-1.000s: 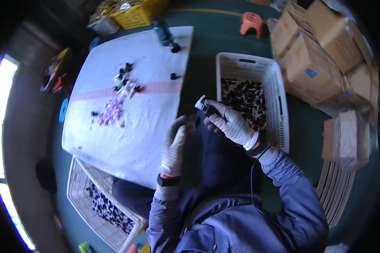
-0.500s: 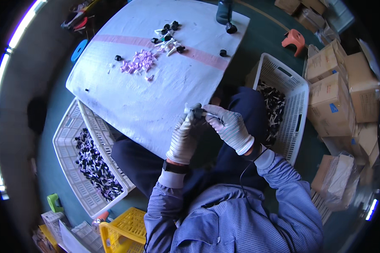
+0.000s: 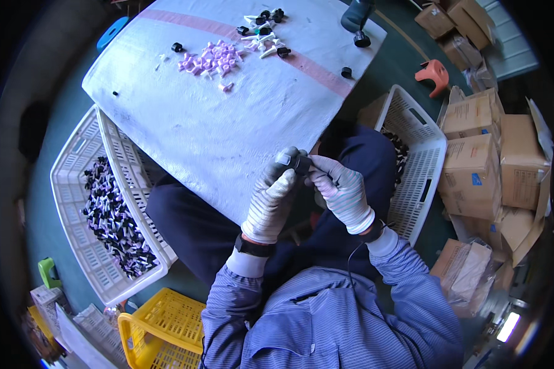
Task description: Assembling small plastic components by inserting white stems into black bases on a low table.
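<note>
Both my hands wear pale striped gloves and meet just off the table's near edge. My left hand point(image 3: 269, 200) is closed around a black plastic cap point(image 3: 302, 165), which points toward the right hand. My right hand point(image 3: 343, 194) has its thumb and fingers pinched together right beside the cap; what they hold, if anything, is hidden. On the white table point(image 3: 184, 141) lies a pile of small lilac plastic pieces point(image 3: 212, 58). Behind it is a group of white stemmed pieces point(image 3: 266, 44) with black caps among them. Single black caps point(image 3: 177, 47) lie apart.
Left of my legs, a white crate point(image 3: 74, 203) holds many black, white and lilac pieces. Another white crate point(image 3: 434, 144) stands at the right. A yellow basket point(image 3: 166, 313), cardboard boxes point(image 3: 468, 178), an orange stool point(image 3: 434, 77) and a dark bottle point(image 3: 356, 15) are around.
The view has shifted a little. The white stem seen between my hands earlier no longer shows; the black cap now sits turned toward my right fingertips. Both hands stay close together.
</note>
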Tool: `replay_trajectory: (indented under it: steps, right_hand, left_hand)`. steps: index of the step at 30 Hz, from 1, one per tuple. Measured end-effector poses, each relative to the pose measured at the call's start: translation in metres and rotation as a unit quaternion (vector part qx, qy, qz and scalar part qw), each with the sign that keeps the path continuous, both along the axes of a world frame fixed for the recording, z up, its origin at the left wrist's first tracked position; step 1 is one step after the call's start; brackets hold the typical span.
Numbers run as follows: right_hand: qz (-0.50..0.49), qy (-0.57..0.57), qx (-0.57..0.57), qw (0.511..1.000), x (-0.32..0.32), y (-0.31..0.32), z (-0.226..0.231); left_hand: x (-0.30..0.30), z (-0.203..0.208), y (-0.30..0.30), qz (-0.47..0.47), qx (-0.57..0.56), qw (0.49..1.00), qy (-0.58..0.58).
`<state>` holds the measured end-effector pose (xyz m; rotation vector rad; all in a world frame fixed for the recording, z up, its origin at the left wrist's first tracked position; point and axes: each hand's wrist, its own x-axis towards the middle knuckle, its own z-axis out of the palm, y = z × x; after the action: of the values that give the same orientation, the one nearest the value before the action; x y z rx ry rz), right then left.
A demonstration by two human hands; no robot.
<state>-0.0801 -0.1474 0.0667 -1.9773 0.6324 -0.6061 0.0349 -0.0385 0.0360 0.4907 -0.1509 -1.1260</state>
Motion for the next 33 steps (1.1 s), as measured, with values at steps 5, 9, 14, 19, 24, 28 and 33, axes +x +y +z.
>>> replay_trajectory:
  steps: [5,9,14,19,24,28,33]
  right_hand:
    - [-0.006,0.023,0.048,0.999,0.005,0.012,-0.001]
    - [-0.007,0.028,0.109,0.994,0.007,0.017,-0.005]
    - [-0.008,0.044,0.127,0.991,0.003,0.018,-0.018]
    - [0.023,0.007,0.081,0.996,0.004,0.022,-0.021]
    - [0.030,0.012,0.098,0.995,0.001,0.021,-0.026]
    - [0.005,-0.016,0.172,0.985,-0.004,0.021,-0.039]
    - [-0.011,0.026,0.197,0.980,-0.016,0.021,-0.044]
  left_hand:
    - [0.004,-0.001,0.006,-0.011,0.007,1.000,0.002]
    - [0.004,-0.004,0.008,-0.004,0.040,0.998,-0.038]
    - [0.003,-0.007,0.010,-0.016,0.045,0.996,-0.070]
    - [0.007,-0.002,0.015,-0.047,0.049,0.997,-0.047]
    - [0.006,0.000,0.017,-0.045,0.075,0.995,-0.055]
    - [0.001,-0.003,0.015,-0.028,0.079,0.994,-0.064]
    - [0.001,-0.005,0.016,-0.064,0.132,0.985,-0.094]
